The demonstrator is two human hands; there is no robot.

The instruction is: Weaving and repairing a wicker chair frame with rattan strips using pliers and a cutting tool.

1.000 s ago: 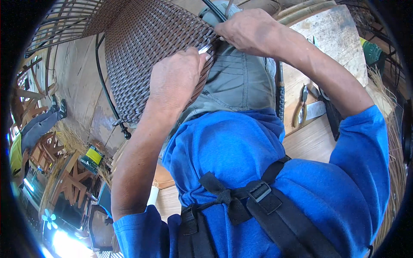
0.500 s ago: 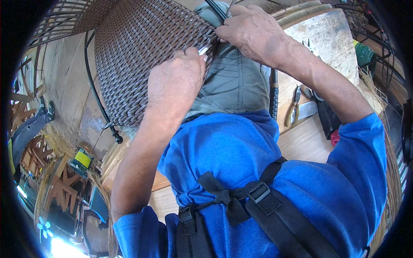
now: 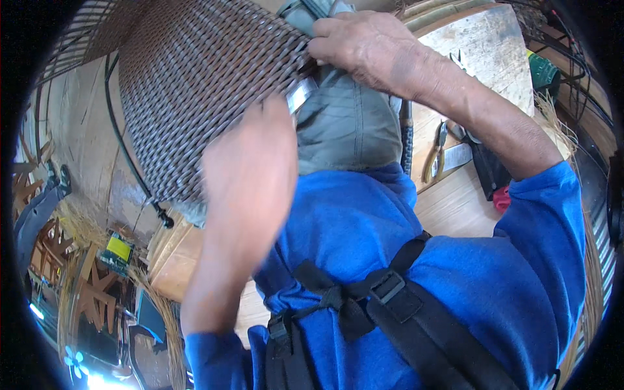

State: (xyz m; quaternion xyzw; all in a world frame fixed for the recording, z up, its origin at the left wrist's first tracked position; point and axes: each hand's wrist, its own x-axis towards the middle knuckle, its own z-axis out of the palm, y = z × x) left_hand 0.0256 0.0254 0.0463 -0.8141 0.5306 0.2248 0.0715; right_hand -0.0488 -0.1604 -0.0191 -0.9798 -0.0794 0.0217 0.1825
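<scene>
A brown woven wicker panel [image 3: 208, 84] leans across my lap, over grey-green trousers [image 3: 351, 130]. My left hand [image 3: 250, 162], smeared by motion, is closed on a flat, shiny metal tool [image 3: 301, 95] beside the panel's right edge. The tool's handle end is hidden in the fist, so its exact kind does not show. At the panel's upper right corner, my right hand [image 3: 364, 49] is closed with bent fingers around dark weaving strands [image 3: 316, 9], which stick out above it. Its fingertips are partly hidden against the weave.
Pliers [image 3: 437, 153] lie on the wooden board to the right, beside a metal plate [image 3: 457, 156] and a black pouch [image 3: 487, 170]. A black rod [image 3: 133, 159] runs along the panel's left side. A green-and-yellow container [image 3: 118, 250] stands lower left, near loose fibres.
My left hand has drawn down and back from the panel's corner with the metal tool, exposing more of its blade. The right hand stays at the corner, while the whole view shifts slightly.
</scene>
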